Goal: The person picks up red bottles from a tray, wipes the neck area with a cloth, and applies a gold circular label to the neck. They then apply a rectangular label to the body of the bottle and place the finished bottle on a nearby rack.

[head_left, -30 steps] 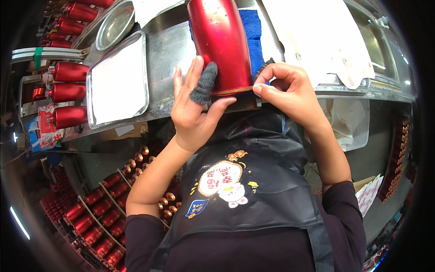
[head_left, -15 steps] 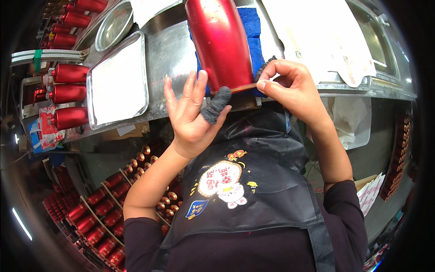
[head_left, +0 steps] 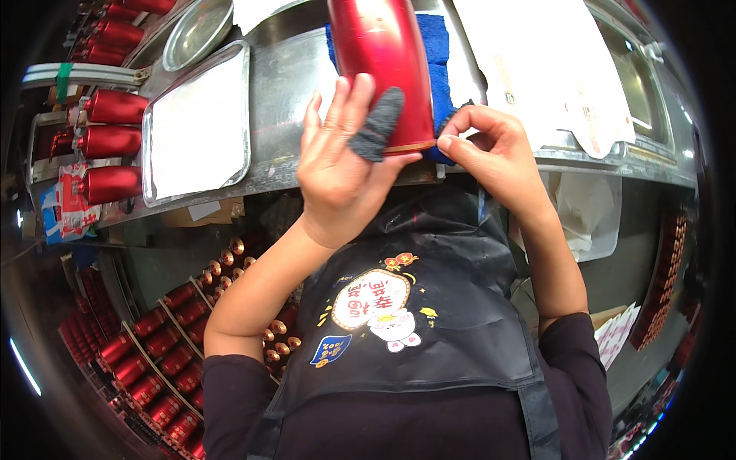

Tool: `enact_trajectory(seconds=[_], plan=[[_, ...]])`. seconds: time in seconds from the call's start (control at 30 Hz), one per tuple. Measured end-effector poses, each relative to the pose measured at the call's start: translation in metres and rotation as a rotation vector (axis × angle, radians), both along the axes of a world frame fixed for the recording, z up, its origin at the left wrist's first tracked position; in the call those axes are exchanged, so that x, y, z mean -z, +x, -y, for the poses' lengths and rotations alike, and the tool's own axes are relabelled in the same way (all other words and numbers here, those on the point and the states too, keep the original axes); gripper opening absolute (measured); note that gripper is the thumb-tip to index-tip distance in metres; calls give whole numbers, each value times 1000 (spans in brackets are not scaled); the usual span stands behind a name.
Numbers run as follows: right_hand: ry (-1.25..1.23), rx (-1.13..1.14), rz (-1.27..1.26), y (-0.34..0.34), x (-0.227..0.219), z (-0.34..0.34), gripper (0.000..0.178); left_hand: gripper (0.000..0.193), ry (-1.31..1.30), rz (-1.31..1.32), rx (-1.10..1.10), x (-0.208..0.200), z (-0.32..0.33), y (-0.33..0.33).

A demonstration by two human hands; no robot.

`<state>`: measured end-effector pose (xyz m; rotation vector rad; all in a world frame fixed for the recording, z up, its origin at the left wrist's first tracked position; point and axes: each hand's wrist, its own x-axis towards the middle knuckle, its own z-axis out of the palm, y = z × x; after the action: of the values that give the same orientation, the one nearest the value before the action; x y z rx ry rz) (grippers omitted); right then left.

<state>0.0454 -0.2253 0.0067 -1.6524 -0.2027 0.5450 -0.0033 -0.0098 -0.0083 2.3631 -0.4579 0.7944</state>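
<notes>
At far left, a red, white and blue plastic packet (head_left: 74,203), print too small to read, just beside shiny red bottles (head_left: 113,142). Next, a round-cornered metal tray (head_left: 246,115) under a smooth white sheet (head_left: 195,126). Then the left hand (head_left: 341,161): fingers spread, index in a ribbed dark sleeve (head_left: 377,126), against the lower left side of a large, glossy, rounded red bottle (head_left: 383,69); thumb just below the thin gold rim (head_left: 410,147). Lower down, a creased black apron (head_left: 460,307) with red characters on a cream plaque. Beneath the large bottle, textured blue cloth (head_left: 441,69). At the rim's right end, the right hand (head_left: 494,146), thumb and index tips together; impossible to tell whether pinching anything. Farther right, a broad white cover (head_left: 544,69), faint marks illegible.
</notes>
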Motion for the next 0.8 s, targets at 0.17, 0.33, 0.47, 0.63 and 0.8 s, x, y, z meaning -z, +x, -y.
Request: enact_trajectory(seconds=[0.17, 0.33, 0.47, 0.63, 0.8], plan=[[-14, 131, 53, -16, -2, -10, 3, 66, -47, -97, 26, 10, -20, -23], [-90, 227, 277, -30, -5, -29, 32, 51, -42, -163, 18, 20, -25, -45], [-329, 311, 645, -27, 1, -49, 55, 46, -3, -150, 29, 27, -24, -47], [-218, 309, 563, -29, 6, -49, 46, 44, 73, -96, 70, 19, -19, -41], [-71, 250, 330, -32, 4, -37, 33, 48, 142, -67, 54, 8, -11, -34]])
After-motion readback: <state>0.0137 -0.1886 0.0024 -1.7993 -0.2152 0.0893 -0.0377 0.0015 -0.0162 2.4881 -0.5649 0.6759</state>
